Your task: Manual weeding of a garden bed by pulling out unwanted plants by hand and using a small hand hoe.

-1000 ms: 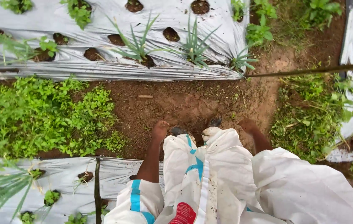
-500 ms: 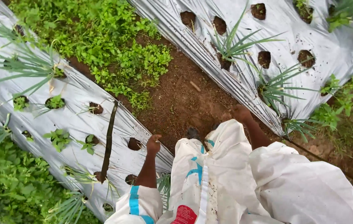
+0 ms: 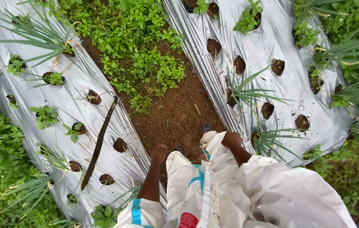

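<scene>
Your right hand (image 3: pixel 232 139) fingers pinch the white sack (image 3: pixel 213 185) top edge; left hand (image 3: pixel 159 153) fisted, at 9 o'clock; sack looks soft, light; grip that edge.

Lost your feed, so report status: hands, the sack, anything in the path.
Left hand fisted, apparently empty. Right hand gripping top of white sack. Dirt path ahead between silver mulch sheets; weeds crowd it farther on.

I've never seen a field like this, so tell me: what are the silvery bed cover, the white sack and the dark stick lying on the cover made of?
Bed cover: likely thin plastic film, glossy silver, wrinkled, with punched planting holes.
White sack: probably woven plastic, matte, creased, soil-stained; the right hand grips its edge.
Dark stick: seemingly wood or a dried stalk, rough and dull; hard to tell.
</scene>
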